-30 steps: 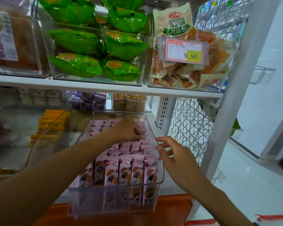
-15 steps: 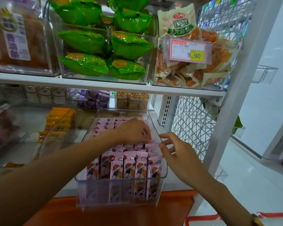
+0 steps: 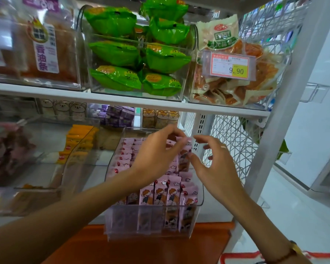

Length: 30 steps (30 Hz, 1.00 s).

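Head view: the left hand pinched a pink packet by its top, raised over the clear bin. The right hand sat beside it, fingers spread, thumb touching the packet. Best done by steadying with both hands and slotting it in upright. The left hand's back hid the grip, so whether it held 1 packet or several was unclear.

On the upper shelf, toward its right end, a price tag clipped to a clear bin reads "9.90" on a yellow patch. At the left end, a bag's white label shows purple Chinese characters, apparently "香油条". The green lettering on the cream packet is too blurred to read.
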{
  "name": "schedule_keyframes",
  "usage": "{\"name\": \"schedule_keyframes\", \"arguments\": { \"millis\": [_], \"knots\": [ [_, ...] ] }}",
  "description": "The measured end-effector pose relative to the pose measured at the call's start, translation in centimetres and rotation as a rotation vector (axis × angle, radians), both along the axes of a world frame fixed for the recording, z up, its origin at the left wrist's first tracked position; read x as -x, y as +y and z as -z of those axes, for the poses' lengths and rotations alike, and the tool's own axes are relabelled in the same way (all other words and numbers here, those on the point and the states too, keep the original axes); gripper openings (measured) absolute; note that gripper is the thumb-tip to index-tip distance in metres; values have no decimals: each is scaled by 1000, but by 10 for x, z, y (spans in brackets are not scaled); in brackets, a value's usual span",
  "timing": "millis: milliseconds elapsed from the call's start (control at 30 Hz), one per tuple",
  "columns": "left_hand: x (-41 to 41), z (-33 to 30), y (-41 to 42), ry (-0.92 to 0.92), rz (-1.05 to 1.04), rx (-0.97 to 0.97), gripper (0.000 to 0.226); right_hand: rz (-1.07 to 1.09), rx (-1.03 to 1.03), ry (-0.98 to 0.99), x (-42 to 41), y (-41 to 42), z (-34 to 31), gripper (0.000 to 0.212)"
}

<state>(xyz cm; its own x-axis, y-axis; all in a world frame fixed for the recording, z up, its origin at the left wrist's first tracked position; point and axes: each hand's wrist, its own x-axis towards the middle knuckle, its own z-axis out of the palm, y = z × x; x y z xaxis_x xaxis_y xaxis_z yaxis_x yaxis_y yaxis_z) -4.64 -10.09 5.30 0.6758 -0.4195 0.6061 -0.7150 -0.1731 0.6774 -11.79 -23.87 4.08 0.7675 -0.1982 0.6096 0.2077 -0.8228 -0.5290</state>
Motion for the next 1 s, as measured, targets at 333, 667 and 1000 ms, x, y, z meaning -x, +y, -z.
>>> {"name": "schedule_keyframes", "arguments": {
  "millis": [333,667,1000],
  "knots": [
    [25,16,50,190,-6,264,31,-264,-728,145,-18,47,-11,24],
    [22,23,62,30,-94,102,30,-351,-823,242,-26,63,-9,58],
    [12,32,57,114,-62,35,43,-348,-529,34,-18,54,-4,31]
  ]
}}
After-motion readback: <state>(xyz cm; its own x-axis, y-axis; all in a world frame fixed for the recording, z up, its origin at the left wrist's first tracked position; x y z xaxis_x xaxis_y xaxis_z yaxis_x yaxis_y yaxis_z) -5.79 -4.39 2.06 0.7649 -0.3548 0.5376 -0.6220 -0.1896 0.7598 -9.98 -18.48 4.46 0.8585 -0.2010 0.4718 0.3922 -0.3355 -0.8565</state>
